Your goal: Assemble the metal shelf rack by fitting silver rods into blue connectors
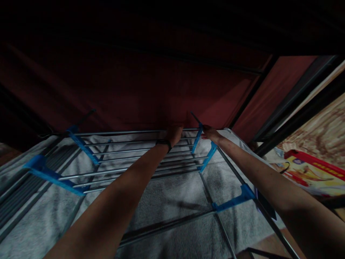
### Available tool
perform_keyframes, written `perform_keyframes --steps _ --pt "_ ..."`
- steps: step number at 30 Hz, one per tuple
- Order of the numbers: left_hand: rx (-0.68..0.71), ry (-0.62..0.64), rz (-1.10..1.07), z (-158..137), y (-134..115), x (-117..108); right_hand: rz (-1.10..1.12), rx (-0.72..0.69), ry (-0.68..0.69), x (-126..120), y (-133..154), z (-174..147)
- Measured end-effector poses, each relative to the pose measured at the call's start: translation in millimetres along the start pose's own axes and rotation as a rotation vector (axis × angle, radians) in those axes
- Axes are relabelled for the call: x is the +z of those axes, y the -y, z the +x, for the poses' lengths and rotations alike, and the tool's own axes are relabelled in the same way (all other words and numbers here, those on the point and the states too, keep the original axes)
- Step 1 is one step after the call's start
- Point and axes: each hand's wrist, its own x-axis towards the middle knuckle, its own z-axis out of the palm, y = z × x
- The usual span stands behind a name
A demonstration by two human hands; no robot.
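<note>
A rack of thin metal rods and blue plastic brackets (77, 142), looking like a shoe rack, lies on a grey cloth. My left hand (174, 135), with a dark band at the wrist, reaches over the rods and is closed around the far metal rod (129, 132); its fingertips are hidden. Close to its right, my right hand (212, 135) is at the far right blue bracket (198, 133), its fingers closed about the bracket's end, partly lost in shadow. A longer side tube (231, 166) passes under my right forearm, carrying another blue bracket (237, 199).
Behind the rack stands a dark red fabric wall (151, 97) with a dark frame pole (254, 91). More tubes (29, 196) lie at the left on the grey cloth (172, 216). A red and yellow box (315, 172) sits at the right.
</note>
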Motion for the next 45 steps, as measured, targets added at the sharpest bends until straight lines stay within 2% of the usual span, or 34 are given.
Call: perform_keyframes --steps 17,35,45 --pt "0.024 0.028 0.020 2.2 2.7 3.7 0.068 -0.019 0.005 0.7 0.0 0.9" --pt "0.099 0.040 0.096 6.1 7.6 7.9 0.080 0.047 -0.022 4.3 0.3 3.2" --pt "0.079 0.050 0.106 2.7 4.0 8.1 0.084 0.071 -0.027 4.3 6.9 -0.6"
